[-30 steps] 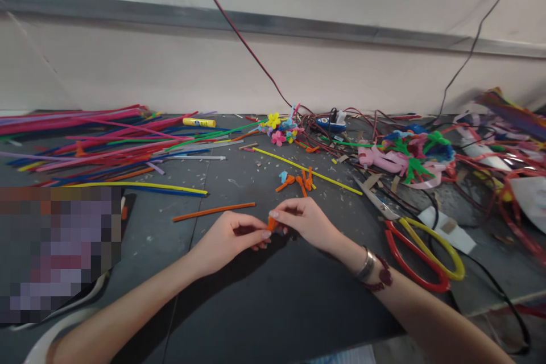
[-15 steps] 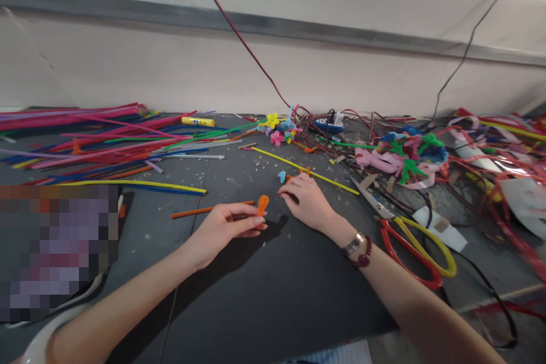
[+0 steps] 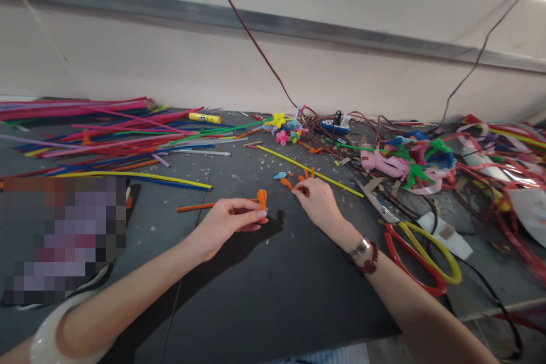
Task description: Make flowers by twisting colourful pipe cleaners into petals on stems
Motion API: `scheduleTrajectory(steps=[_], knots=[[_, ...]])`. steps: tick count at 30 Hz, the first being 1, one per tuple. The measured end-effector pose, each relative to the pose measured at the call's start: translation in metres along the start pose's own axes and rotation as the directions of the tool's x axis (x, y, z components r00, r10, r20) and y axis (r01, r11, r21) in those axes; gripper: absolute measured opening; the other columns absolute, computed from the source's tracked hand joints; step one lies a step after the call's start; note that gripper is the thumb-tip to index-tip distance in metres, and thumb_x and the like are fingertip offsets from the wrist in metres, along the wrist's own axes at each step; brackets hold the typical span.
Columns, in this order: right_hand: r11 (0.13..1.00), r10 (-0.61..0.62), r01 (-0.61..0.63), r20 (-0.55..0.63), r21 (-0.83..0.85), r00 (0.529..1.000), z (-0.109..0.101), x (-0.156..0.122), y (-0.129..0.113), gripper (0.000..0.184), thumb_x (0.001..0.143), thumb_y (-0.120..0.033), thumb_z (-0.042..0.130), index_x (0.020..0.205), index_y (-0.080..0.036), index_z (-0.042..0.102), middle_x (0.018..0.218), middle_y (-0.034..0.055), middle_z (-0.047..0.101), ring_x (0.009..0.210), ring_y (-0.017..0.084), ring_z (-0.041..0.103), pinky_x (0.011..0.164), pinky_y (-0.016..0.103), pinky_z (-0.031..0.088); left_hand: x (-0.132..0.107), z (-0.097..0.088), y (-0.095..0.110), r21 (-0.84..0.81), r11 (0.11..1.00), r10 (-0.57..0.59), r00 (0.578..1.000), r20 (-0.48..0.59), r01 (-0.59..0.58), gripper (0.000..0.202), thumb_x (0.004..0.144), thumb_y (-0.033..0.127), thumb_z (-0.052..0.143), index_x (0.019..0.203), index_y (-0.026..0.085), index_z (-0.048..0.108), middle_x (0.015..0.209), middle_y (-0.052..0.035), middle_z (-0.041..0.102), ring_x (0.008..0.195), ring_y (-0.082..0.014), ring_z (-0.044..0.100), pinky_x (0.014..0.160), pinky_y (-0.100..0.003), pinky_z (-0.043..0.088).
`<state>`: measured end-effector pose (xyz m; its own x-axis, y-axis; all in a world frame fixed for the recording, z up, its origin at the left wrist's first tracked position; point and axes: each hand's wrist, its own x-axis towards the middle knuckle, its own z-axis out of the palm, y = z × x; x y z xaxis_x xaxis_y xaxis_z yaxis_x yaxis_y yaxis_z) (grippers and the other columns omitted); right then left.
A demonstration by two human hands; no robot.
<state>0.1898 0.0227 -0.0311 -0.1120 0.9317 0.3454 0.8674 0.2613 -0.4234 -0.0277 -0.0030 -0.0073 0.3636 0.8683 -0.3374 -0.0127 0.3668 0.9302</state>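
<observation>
My left hand pinches a small orange pipe-cleaner loop and holds it upright just above the dark table. My right hand lies further back on the table, its fingertips closed on one of several small orange loops that lie there. A light blue loop lies just left of them. A straight orange pipe cleaner lies behind my left hand.
A heap of long coloured pipe cleaners fills the back left, with a yellow glue stick. Scissors with red and yellow handles lie at the right. Pipe-cleaner flowers, a pink glue gun and tangled cables crowd the back right.
My hands have parted: the left kept the orange loop and raised it, while the right reached back to the small orange loops on the table.
</observation>
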Motion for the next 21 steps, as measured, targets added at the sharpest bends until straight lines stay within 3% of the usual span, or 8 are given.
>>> scheduleTrajectory(steps=[4,11,16,21], knots=[[1.0,0.019,-0.018,-0.035,0.018,0.999,-0.001,-0.003,-0.004,0.013,0.079,-0.022,0.052,0.072,-0.016,0.061,0.071,0.006,0.063,0.068,0.018,0.055,0.063,0.03,0.042,0.0,0.001,0.001,-0.008,1.0,0.005,1.0,-0.021,-0.005,0.016,0.063,0.025,0.072,0.075,0.014,0.07,0.083,-0.0064,0.07,0.073,-0.0148,0.063,0.069,-0.026,0.052],[0.936,0.012,0.045,-0.159,0.349,0.987,0.006,-0.027,-0.047,0.01,0.08,-0.024,0.052,0.078,-0.017,0.059,0.078,0.0039,0.063,0.066,0.013,0.055,0.061,0.025,0.045,0.001,0.003,-0.001,-0.041,0.997,0.063,0.997,-0.041,-0.065,0.016,0.063,0.026,0.072,0.075,0.016,0.071,0.078,-0.0048,0.07,0.071,-0.0143,0.064,0.07,-0.025,0.052],[0.82,0.025,0.037,-0.099,0.571,0.995,0.008,-0.037,-0.064,0.008,0.078,-0.019,0.054,0.077,-0.018,0.062,0.076,0.003,0.066,0.067,0.013,0.06,0.063,0.024,0.048,0.001,0.003,-0.004,-0.012,0.991,0.133,0.99,-0.039,-0.134,0.015,0.065,0.027,0.071,0.075,0.016,0.071,0.078,-0.0048,0.07,0.073,-0.0151,0.063,0.072,-0.025,0.052],[0.615,0.17,-0.165,0.074,0.771,0.983,0.007,-0.033,-0.063,0.007,0.071,-0.021,0.061,0.077,-0.017,0.063,0.074,0.0026,0.067,0.066,0.014,0.062,0.061,0.024,0.051,0.002,0.004,-0.003,0.014,0.99,0.144,0.988,-0.048,-0.144,0.013,0.065,0.026,0.071,0.073,0.016,0.071,0.076,-0.0033,0.07,0.07,-0.0138,0.063,0.069,-0.022,0.052]])
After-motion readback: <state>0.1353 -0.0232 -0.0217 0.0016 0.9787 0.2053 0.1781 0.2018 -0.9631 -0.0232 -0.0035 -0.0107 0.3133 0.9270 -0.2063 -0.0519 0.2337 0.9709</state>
